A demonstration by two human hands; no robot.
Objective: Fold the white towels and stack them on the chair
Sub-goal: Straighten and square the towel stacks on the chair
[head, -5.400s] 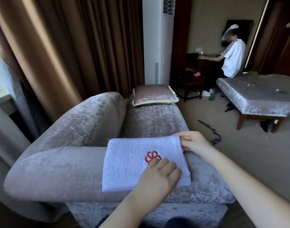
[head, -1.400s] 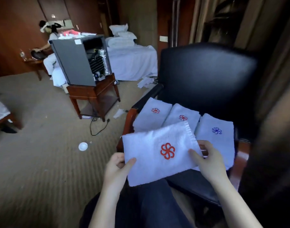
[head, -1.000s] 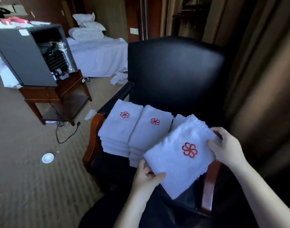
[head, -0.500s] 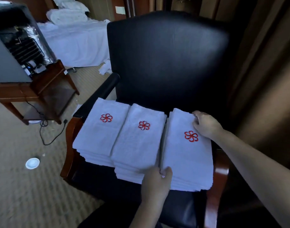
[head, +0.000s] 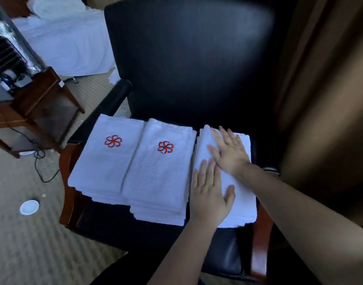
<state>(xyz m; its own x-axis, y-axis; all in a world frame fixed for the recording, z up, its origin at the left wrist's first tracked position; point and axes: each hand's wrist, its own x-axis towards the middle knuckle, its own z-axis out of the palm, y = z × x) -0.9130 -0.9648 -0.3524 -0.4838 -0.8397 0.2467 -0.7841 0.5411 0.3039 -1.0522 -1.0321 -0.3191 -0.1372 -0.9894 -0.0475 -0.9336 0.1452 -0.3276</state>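
Three stacks of folded white towels lie side by side on the seat of a black leather chair [head: 186, 58] with wooden arms. The left stack [head: 102, 159] and the middle stack [head: 160, 171] each show a red flower emblem on top. On the right stack [head: 242, 198] both my hands lie flat, palms down, fingers spread. My left hand [head: 209, 194] presses its near half. My right hand [head: 230, 151] presses its far half and covers the emblem there.
A dark wooden side table [head: 36, 108] carrying a grey appliance stands to the left, with a black cable [head: 40, 167] trailing on the carpet. A small white dish [head: 29, 207] lies on the floor. A bed with white linen [head: 65, 44] is behind; brown curtains [head: 329, 99] hang on the right.
I carried the folded towel from the grey sofa to the black chair and laid it on the right stack. Both hands let go of its edges and now lie flat on top.
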